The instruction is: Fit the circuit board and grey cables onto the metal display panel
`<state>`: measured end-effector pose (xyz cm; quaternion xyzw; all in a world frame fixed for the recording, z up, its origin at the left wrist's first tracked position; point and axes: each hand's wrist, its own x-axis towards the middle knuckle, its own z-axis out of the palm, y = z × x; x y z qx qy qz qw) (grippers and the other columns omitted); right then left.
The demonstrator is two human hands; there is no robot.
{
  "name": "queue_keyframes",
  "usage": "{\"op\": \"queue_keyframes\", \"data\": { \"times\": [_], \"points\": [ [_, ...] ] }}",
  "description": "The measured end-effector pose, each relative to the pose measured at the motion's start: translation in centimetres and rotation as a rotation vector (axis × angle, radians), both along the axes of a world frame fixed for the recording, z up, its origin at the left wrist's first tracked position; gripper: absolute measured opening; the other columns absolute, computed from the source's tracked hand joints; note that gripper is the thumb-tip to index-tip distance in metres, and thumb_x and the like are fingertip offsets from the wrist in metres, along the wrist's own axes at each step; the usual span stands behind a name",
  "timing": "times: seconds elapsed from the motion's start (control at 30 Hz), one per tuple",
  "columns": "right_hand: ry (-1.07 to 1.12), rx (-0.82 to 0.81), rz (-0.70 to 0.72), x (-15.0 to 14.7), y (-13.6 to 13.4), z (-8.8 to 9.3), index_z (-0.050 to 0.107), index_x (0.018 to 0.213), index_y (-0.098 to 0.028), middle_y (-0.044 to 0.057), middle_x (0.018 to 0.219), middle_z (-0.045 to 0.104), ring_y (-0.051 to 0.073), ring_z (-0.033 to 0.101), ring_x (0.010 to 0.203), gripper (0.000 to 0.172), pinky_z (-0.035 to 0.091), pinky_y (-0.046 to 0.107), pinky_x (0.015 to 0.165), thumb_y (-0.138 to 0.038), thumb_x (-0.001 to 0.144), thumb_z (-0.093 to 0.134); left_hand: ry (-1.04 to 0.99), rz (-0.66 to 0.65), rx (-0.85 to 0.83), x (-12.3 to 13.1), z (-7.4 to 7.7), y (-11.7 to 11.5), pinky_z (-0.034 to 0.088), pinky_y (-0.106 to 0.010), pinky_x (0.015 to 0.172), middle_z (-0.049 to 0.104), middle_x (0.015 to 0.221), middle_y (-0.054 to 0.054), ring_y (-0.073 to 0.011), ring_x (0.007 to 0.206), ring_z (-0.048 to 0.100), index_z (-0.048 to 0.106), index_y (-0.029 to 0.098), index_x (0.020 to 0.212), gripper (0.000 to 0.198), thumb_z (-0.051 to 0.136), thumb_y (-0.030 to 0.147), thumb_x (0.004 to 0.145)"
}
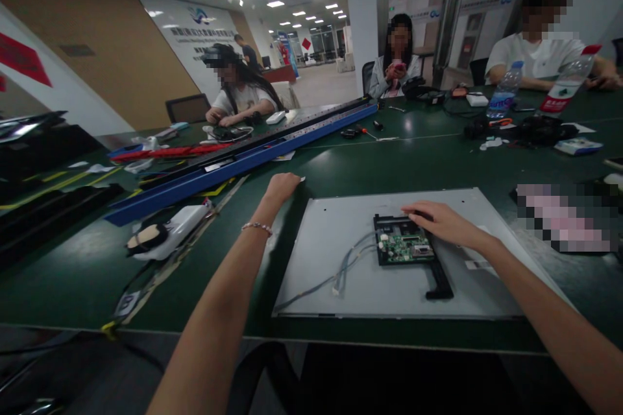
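Note:
A flat grey metal panel (331, 227) lies on the green table in front of me. On it sits a black plastic bracket (440, 282) holding a green circuit board (403, 248). Grey cables (348, 262) run from the board to the panel's lower left. My right hand (435, 220) rests over the bracket's upper right corner, fingers stretched out and touching it. Beyond the panel's upper left corner is my left hand (283, 187), its fingers closed. A small whitish bit shows at its fingertips, too small to name.
Long blue rail (243, 165) crosses the table at the back left. A white device (180, 230) with a cable lies left. Plastic bottles (503, 94) stand back right, near a screwdriver (370, 135). Several people sit around the table's far side.

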<state>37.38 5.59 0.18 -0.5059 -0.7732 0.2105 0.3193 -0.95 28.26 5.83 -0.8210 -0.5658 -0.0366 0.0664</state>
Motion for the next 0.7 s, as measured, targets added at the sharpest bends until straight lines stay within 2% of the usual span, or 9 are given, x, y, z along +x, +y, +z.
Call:
{"op": "queue_keyframes", "data": {
  "times": [0.1,0.2,0.3,0.43,0.57,0.7],
  "points": [
    [-0.002,0.021,-0.007,0.1,0.0,-0.1,0.065,0.122,-0.029,0.004,0.124,0.068,0.022,0.063,0.114,0.03,0.049,0.044,0.1,-0.034,0.097,0.048,0.164,-0.037,0.016,1.2,0.4,-0.8,0.044,-0.029,0.08,0.068,0.083,-0.009,-0.0212,0.088,0.063,0.065,0.013,0.077,0.021,0.05,0.003,0.087],
    [0.013,0.031,-0.01,0.0,-0.1,-0.1,0.063,0.125,-0.03,0.004,0.121,0.07,0.022,0.065,0.11,0.032,0.052,0.044,0.096,-0.032,0.097,0.049,0.216,-0.111,0.038,3.7,1.1,-2.9,0.046,-0.03,0.076,0.07,0.097,-0.013,-0.0245,0.092,0.065,0.069,0.015,0.092,0.022,0.048,0.011,0.09],
    [0.044,0.038,-0.042,-0.2,-0.2,-0.2,0.058,0.132,-0.03,0.006,0.116,0.071,0.022,0.067,0.104,0.037,0.054,0.044,0.092,-0.031,0.096,0.051,0.244,-0.276,0.112,7.8,1.7,-6.6,0.047,-0.031,0.072,0.069,0.101,-0.013,-0.0252,0.091,0.067,0.068,0.015,0.103,0.028,0.042,0.014,0.094],
    [0.062,0.177,-0.112,-0.8,-0.3,0.0,0.057,0.132,-0.026,0.008,0.122,0.068,0.024,0.064,0.109,0.039,0.051,0.045,0.094,-0.029,0.093,0.054,0.239,-0.537,0.143,13.8,1.7,-12.9,0.047,-0.028,0.066,0.069,0.098,-0.012,-0.0225,0.087,0.068,0.067,0.015,0.103,0.027,0.043,0.009,0.092],
    [0.028,0.317,-0.147,-1.4,-0.4,0.4,0.065,0.119,-0.02,0.009,0.113,0.07,0.024,0.065,0.103,0.033,0.052,0.042,0.09,-0.023,0.087,0.059,0.229,-0.711,0.134,18.0,1.2,-17.7,0.048,-0.029,0.068,0.069,0.097,-0.013,-0.0221,0.087,0.069,0.066,0.012,0.105,0.024,0.049,0.008,0.089],
    [-0.045,0.338,-0.196,-1.7,-0.5,0.6,0.07,0.101,-0.019,0.008,0.1,0.073,0.024,0.067,0.089,0.025,0.052,0.039,0.083,-0.016,0.078,0.061,0.203,-0.724,0.163,19.8,1.0,-19.4,0.048,-0.03,0.069,0.068,0.098,-0.013,-0.0226,0.089,0.068,0.065,0.011,0.109,0.024,0.05,0.008,0.09]
  ]
}}
